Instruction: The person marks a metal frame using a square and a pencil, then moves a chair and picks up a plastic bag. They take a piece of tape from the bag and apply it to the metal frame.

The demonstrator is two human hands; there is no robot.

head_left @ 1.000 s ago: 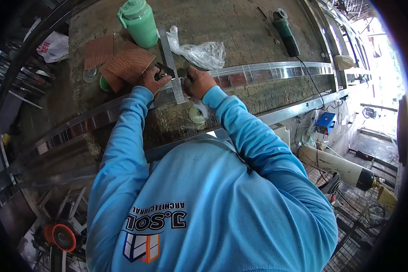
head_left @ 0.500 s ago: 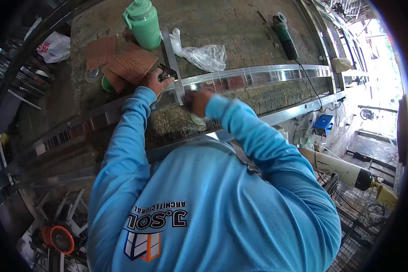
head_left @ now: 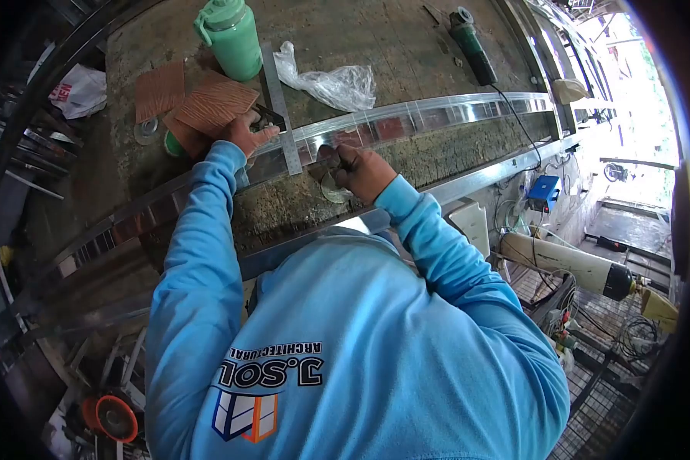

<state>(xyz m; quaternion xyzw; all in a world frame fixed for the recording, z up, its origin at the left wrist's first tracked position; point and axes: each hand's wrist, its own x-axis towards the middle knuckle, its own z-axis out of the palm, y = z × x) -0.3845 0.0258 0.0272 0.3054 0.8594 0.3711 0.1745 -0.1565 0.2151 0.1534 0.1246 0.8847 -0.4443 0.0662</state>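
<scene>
My left hand (head_left: 247, 136) is closed at the dark head of a combination square (head_left: 274, 96), pressing it against the shiny metal bar (head_left: 406, 115). The square's steel blade crosses the bar at an angle, and its lower end overhangs the bar's near edge. To the right of the blade my right hand (head_left: 366, 173) has its fingers closed around a small dark thing at the bar's near edge; its kind cannot be made out. Just below those fingers a clear roll, perhaps tape (head_left: 335, 188), lies on the worn bench. Brown textured sheets (head_left: 216, 103) lie beside my left hand.
A green bottle (head_left: 231, 46) stands behind the sheets. Crumpled clear plastic (head_left: 337, 86) lies beyond the bar. An angle grinder (head_left: 474, 52) rests at the far right, its cord crossing the bar. A metal rail (head_left: 483, 178) runs along the bench's near edge.
My right hand, blurred earlier, has shifted slightly right, away from the square's blade, and now shows clearly. My left hand stays at the square. The whole view has shifted slightly.
</scene>
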